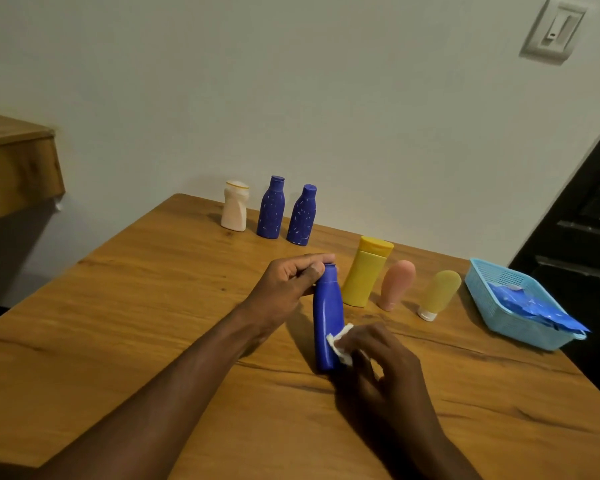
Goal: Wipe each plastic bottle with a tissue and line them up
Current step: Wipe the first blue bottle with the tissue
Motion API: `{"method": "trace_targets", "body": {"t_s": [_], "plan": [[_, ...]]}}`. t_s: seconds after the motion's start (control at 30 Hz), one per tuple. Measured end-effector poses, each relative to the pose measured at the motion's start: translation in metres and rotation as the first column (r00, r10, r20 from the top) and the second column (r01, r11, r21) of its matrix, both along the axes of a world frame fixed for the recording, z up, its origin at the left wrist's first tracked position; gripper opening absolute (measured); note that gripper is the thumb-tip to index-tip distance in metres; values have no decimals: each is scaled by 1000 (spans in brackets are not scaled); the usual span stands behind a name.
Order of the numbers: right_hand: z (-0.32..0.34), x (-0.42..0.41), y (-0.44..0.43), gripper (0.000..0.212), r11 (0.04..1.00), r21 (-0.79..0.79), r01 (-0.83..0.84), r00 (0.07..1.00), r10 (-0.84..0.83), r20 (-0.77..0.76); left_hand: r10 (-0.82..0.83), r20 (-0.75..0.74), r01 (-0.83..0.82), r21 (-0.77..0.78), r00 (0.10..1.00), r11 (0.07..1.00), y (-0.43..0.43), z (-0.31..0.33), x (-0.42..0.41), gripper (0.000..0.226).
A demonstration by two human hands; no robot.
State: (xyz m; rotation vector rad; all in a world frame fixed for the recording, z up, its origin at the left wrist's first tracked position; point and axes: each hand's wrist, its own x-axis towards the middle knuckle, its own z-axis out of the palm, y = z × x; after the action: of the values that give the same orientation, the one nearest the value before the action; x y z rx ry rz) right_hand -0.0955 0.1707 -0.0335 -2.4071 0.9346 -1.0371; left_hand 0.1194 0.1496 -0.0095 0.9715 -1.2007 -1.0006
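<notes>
My left hand [293,277] grips the neck of a plain blue bottle [326,315] standing on the wooden table [136,306]. My right hand [378,355] holds a crumpled white tissue [340,342] against the bottle's lower right side. At the back stand a cream bottle [235,210] and two speckled blue bottles [271,207] [302,215] in a row. Right of the held bottle stand a yellow bottle [366,271], a pink tube [397,285] and a pale yellow tube [439,294], both tubes cap-down.
A light blue plastic basket [499,329] with blue packets in it sits at the table's right edge. A wooden shelf [14,168] juts out at the left. The wall lies right behind the back row.
</notes>
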Motion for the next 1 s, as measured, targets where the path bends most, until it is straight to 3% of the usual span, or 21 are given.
{"method": "trace_targets", "body": {"t_s": [0.17,0.5,0.73,0.83,1.0], "plan": [[-9,-8,12,31,1000,15,-14,983,17,-184,27,6,-27,-21,1000,999,3,4,-1,27],[-8,-9,18,26,1000,31,-5,985,10,-171,74,33,-72,-66,997,995,11,11,-6,24],[6,-8,6,36,998,-33,59,991,-55,119,68,-24,-70,-71,997,995,10,11,-3,33],[16,5,-8,47,989,-128,78,987,-59,148,65,-13,-65,-78,998,995,8,10,-2,26],[30,29,-29,43,986,-165,37,992,-17,123,81,5,-81,-84,997,993,6,8,1,23]]}}
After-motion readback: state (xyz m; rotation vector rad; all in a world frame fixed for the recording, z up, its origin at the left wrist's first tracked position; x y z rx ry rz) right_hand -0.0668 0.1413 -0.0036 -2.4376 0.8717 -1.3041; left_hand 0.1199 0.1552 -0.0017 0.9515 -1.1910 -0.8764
